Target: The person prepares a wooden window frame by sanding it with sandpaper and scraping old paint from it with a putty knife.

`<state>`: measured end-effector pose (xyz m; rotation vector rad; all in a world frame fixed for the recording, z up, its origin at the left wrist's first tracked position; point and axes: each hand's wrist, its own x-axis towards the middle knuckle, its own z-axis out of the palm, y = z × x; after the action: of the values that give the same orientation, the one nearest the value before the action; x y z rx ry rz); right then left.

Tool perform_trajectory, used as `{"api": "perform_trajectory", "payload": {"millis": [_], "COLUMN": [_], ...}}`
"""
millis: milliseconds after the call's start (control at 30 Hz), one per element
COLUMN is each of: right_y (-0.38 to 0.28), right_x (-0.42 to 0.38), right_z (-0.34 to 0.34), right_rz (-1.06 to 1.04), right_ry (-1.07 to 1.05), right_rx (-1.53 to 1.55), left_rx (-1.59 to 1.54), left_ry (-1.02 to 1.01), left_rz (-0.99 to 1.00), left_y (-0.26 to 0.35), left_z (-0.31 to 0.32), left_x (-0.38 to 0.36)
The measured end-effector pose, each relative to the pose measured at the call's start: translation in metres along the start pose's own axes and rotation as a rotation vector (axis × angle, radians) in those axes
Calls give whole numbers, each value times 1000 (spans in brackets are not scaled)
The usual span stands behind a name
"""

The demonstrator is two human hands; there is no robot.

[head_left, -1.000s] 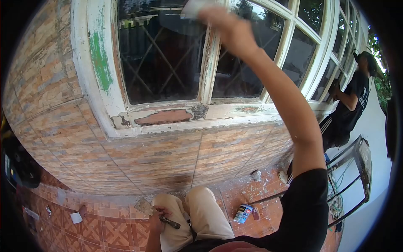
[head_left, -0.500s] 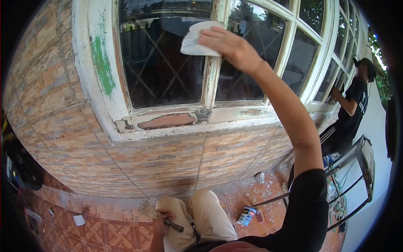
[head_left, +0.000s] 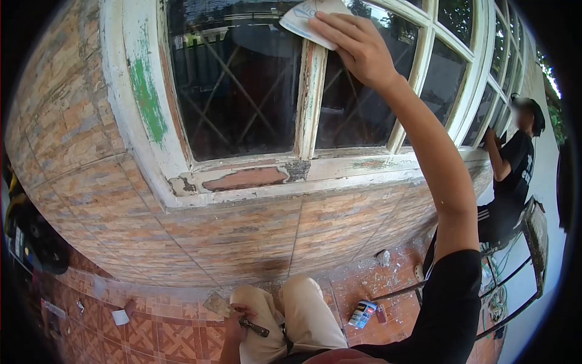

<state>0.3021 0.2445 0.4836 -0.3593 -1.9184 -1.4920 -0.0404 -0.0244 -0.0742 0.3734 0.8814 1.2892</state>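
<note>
My right hand (head_left: 357,45) is raised to the window and holds a folded white sheet with blue print (head_left: 309,24) against the upright wooden bar (head_left: 312,97) between two panes. Down by my knee, my left hand (head_left: 239,318) is closed on a scraper (head_left: 256,328) with a dark handle; its flat blade points toward the wall. White paint on the window frame (head_left: 145,176) is worn, with green and reddish-brown patches showing.
A co-worker in black (head_left: 515,155) is at the window further right, beside a metal-framed chair (head_left: 533,242). A printed can (head_left: 362,313) and paint flakes lie on the tiled floor. A dark machine (head_left: 36,236) stands at the far left.
My right hand and the folded sheet have moved up and slightly right along the bar. My left hand still holds the scraper. The view has shifted a little.
</note>
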Motion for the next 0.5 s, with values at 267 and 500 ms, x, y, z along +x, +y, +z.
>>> {"api": "perform_trajectory", "payload": {"millis": [267, 500], "right_y": [-26, -60], "right_x": [38, 17], "right_z": [14, 29], "right_rz": [79, 344], "right_ry": [-202, -58], "right_rx": [8, 41], "left_rx": [59, 40], "left_ry": [-21, -1], "left_rz": [-19, -34], "left_y": [2, 1], "left_z": [-8, -9], "left_x": [4, 3]}}
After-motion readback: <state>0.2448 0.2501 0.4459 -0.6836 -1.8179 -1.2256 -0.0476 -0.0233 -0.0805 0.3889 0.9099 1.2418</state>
